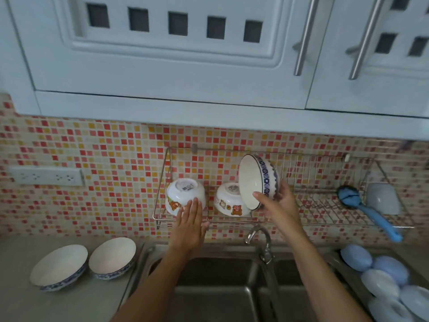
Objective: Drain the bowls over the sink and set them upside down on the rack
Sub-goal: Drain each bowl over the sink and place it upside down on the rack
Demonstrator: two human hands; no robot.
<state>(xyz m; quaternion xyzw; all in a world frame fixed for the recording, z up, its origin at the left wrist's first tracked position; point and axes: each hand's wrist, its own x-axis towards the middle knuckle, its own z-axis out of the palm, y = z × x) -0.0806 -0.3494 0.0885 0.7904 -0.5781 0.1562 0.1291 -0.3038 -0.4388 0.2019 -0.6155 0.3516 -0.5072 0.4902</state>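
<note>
stainless sink (216, 296), double basin, lowest in frame, both forearms reaching over it; tap (258, 238) rising between the basins.

left hand (190, 219): flat, fingers (194, 205) straight and pressed together, tips resting against the side of a cartoon-printed bowl (184, 197); nothing grasped. that bowl sits upside down at the left end of the wire rack (308, 201), foot ring up.

right hand (278, 205): holds a blue-patterned bowl (256, 180) by its lower rim, thumb on the white inside, fingers (284, 188) curled behind the patterned outside. bowl stands on edge over the rack, mouth facing left, rim close against a second cartoon bowl (229, 202), which lies upside down mid-rack; contact between them cannot be told.

rack: mounted on a tiled wall of red, orange and yellow squares; right part carries a blue brush (362, 205) and a pale blue cup (383, 198).

tabletop (21, 298), left of sink: two blue-rimmed bowls (60, 267) (112, 256), mouths up, just beside each other.

right of sink: pale blue dishes (385, 282), stacked leaning.

above: white cabinets (162, 66).
</note>
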